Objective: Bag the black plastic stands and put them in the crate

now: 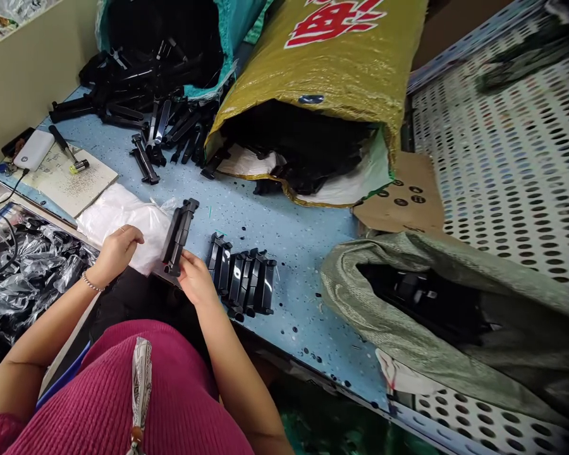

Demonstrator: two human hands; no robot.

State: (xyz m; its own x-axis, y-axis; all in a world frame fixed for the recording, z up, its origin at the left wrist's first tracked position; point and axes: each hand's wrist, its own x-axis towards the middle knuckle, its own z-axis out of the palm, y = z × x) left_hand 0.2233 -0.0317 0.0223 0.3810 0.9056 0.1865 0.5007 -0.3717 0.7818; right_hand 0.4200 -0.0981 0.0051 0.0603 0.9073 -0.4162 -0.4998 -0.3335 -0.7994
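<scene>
My right hand (195, 276) grips black plastic parts (180, 234), seemingly two long pieces side by side, held upright over the table's near edge. Over a stack of thin clear plastic bags (123, 212), my left hand (119, 253) has its fingers curled together; whether a bag is pinched in them I cannot make out. Just right of my right hand, a row of several similar black parts (241, 278) lies on the blue speckled table (294, 265).
A heap of black parts (137, 88) spills from a teal sack (227, 38). Beside it lies an open yellow sack (341, 69). A grey-green sack (351, 278) is at right. Bagged parts (28, 278) fill the left. A small hammer (69, 148) rests on a board (71, 183).
</scene>
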